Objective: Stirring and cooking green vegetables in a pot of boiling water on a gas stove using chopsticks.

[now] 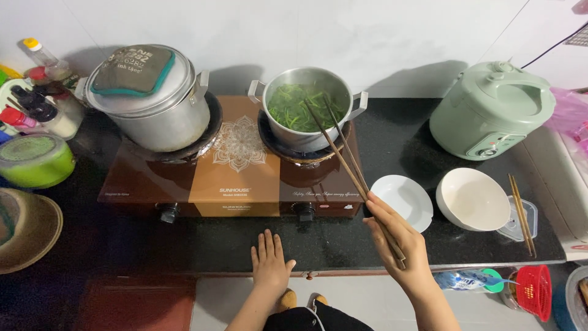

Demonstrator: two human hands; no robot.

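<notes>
— Both hands are in the head view. Can you tell me what each one does?

— Yes. Her, or his, right hand [401, 236] is closed around a pair of long wooden chopsticks [343, 147]. It holds them near the thick ends, and the tips reach into the small steel pot [309, 107], among the green vegetables [294, 107] in the water.

— And the left hand?

— That left hand [269, 260] lies flat on the black counter [392, 141], fingers spread a little, holding nothing. It rests just in front of the gas stove [236, 178], near the middle.

— Where does the pot stand?

— On the right burner of the stove. On the left burner stands a bigger steel pot [156, 107] with its lid on, and a grey and green pot holder [138, 68] lies on the lid.

— What is beside the right hand?

— One white plate [404, 199] is just beside it on the counter, and a white bowl [471, 197] is next to the plate. Further right, a second pair of chopsticks [522, 214] lies across a clear plastic lid [520, 222]. Behind them, against the wall, is a pale green rice cooker [490, 110], closed.

— And at the left side?

— Some bottles [40, 92] stand in the corner, and a green bowl [33, 160] sits in front of them. A woven hat [24, 227] shows at the edge.
</notes>
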